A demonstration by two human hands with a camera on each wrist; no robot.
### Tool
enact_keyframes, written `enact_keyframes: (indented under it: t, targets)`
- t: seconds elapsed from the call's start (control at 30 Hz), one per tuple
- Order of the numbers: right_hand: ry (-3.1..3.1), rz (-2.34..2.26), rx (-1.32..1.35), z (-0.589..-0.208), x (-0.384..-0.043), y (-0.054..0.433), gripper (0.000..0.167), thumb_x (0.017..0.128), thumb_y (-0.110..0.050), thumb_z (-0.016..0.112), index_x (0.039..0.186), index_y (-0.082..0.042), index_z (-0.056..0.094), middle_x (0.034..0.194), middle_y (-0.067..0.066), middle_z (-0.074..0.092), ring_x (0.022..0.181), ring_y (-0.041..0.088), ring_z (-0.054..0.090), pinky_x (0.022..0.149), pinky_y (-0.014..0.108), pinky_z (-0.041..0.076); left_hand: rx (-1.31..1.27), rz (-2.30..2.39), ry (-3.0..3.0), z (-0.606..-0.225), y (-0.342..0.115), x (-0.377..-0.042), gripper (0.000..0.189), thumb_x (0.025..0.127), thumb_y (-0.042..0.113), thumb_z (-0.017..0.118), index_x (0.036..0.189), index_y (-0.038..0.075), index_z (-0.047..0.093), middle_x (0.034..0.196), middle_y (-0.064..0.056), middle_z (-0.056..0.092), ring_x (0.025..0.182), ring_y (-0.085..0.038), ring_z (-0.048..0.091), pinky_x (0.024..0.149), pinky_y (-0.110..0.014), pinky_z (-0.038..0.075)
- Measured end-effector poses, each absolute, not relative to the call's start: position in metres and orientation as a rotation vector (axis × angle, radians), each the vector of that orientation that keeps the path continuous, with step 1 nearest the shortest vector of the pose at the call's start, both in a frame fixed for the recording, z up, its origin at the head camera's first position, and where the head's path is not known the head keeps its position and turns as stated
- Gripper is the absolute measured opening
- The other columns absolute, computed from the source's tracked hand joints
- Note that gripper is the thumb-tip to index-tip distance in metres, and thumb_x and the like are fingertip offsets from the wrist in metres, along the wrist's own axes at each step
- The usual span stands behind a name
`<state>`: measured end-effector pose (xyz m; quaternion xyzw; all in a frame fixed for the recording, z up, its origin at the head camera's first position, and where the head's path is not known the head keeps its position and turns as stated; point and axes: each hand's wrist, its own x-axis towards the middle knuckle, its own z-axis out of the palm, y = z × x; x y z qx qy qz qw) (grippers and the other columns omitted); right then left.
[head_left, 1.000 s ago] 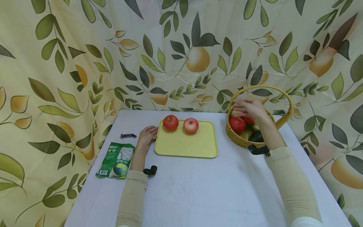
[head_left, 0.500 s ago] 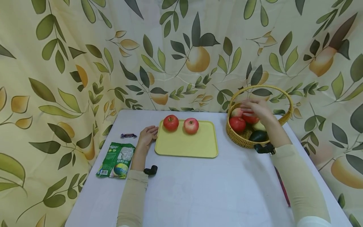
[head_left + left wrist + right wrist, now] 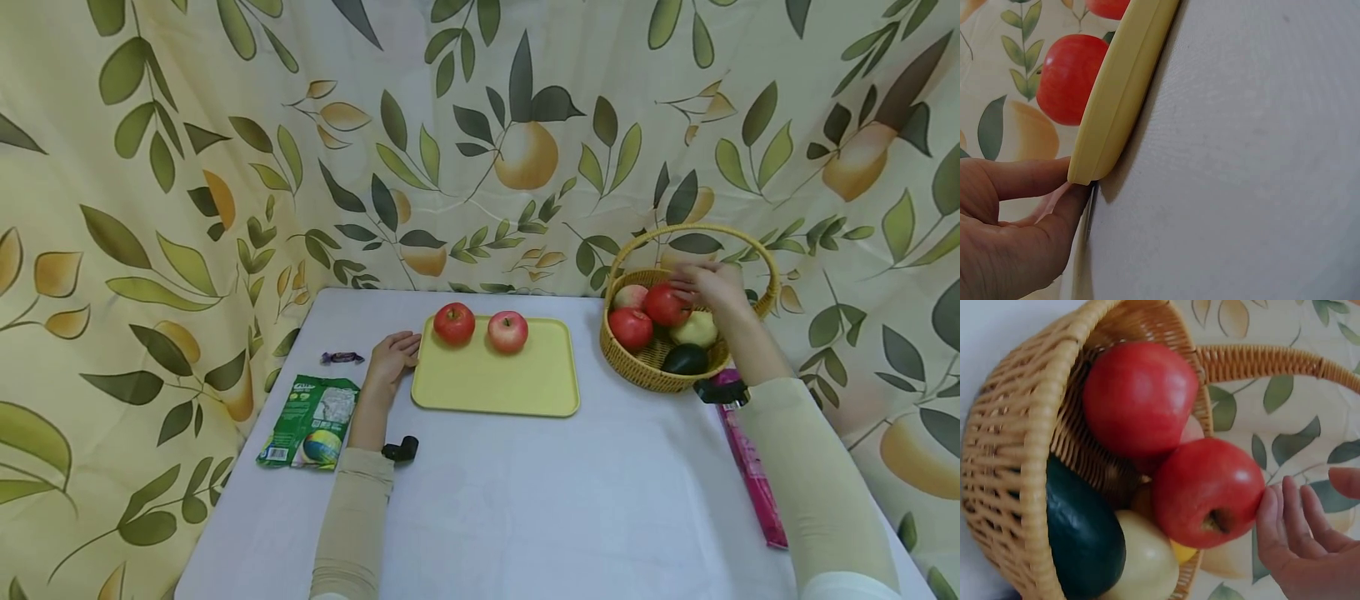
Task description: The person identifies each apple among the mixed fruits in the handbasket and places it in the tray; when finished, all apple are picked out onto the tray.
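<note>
At the left end of the yellow tray (image 3: 495,387), my left hand (image 3: 392,360) pinches the rim; the left wrist view shows digits above and below the tray edge (image 3: 1107,125). Two red apples, one (image 3: 453,323) on the left and a paler one (image 3: 507,332), sit along the tray's far side. My right hand (image 3: 708,287) is over the wicker basket (image 3: 637,372), under its handle. Its fingertips are beside a red apple (image 3: 1207,494), seemingly touching it, with the thumb apart. Another red apple (image 3: 1141,397), a dark green avocado-shaped fruit (image 3: 1082,531) and a pale yellowish fruit (image 3: 1144,562) lie in the basket.
A green packet (image 3: 311,423) and a small wrapped candy (image 3: 342,357) lie left of the tray. Partly under the right sleeve is a bright pink packet (image 3: 752,471). The basket's tall handle (image 3: 693,228) arches above the fruit. A patterned curtain (image 3: 480,150) hangs behind the table.
My right hand has shifted right across the basket, uncovering more of the fruit. Its forearm has also moved right, exposing the pink packet. My left hand has stayed at the tray.
</note>
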<state>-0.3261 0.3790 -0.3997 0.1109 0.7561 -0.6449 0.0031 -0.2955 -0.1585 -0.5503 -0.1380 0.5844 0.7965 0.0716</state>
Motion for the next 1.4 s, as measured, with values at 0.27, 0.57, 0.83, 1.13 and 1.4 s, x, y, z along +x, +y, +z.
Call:
enact_keyframes:
  t: [0.27,0.57,0.83,1.13,1.4]
  targets:
    - [2.458,-1.909,0.380,-0.406,-0.323,0.399,0.059,0.107,-0.030,0.056,0.151,0.007,0.045,0.082,-0.024,0.069,0.089,-0.004,0.069,0.083,0.017,0.060,-0.415,2.395,1.755,-0.550,-0.158,-0.295,0.075,0.083,-0.033,0.048,0.153,-0.007,0.041,0.152,-0.027,0.050,0.143,-0.035,0.049,0.117,-0.038,0.044]
    - [2.244,-1.996,0.421,-0.426,-0.323,0.422,0.031,0.106,-0.020,0.060,0.079,-0.029,0.074,0.083,-0.015,0.074,0.079,0.001,0.072,0.072,0.018,0.061,-0.426,2.393,1.746,-0.551,-0.158,-0.294,0.074,0.084,-0.033,0.049,0.153,-0.007,0.041,0.152,-0.027,0.050,0.143,-0.035,0.049,0.117,-0.039,0.044]
    - [2.322,-1.790,0.276,-0.438,-0.329,0.432,0.052,0.108,-0.019,0.054,0.152,0.006,0.042,0.089,-0.024,0.069,0.088,-0.006,0.068,0.091,0.020,0.058,-0.416,2.380,1.757,-0.552,-0.159,-0.295,0.074,0.085,-0.032,0.048,0.153,-0.006,0.041,0.153,-0.026,0.049,0.144,-0.035,0.049,0.117,-0.038,0.044]
    - [2.558,-1.461,0.157,-0.443,-0.330,0.436,0.070,0.107,-0.023,0.058,0.161,0.007,0.025,0.141,0.014,0.051,0.094,-0.007,0.065,0.096,0.022,0.057,-0.405,2.377,1.778,-0.554,-0.160,-0.296,0.075,0.084,-0.034,0.047,0.154,-0.008,0.039,0.153,-0.028,0.049,0.144,-0.037,0.048,0.117,-0.039,0.044]
    - [2.556,-1.473,0.141,-0.445,-0.324,0.434,0.084,0.105,-0.043,0.061,0.162,0.006,0.024,0.151,0.018,0.043,0.095,-0.010,0.062,0.096,0.019,0.055,-0.403,2.382,1.790,-0.554,-0.159,-0.297,0.074,0.084,-0.034,0.047,0.152,-0.008,0.041,0.152,-0.028,0.050,0.143,-0.036,0.049,0.117,-0.039,0.044]
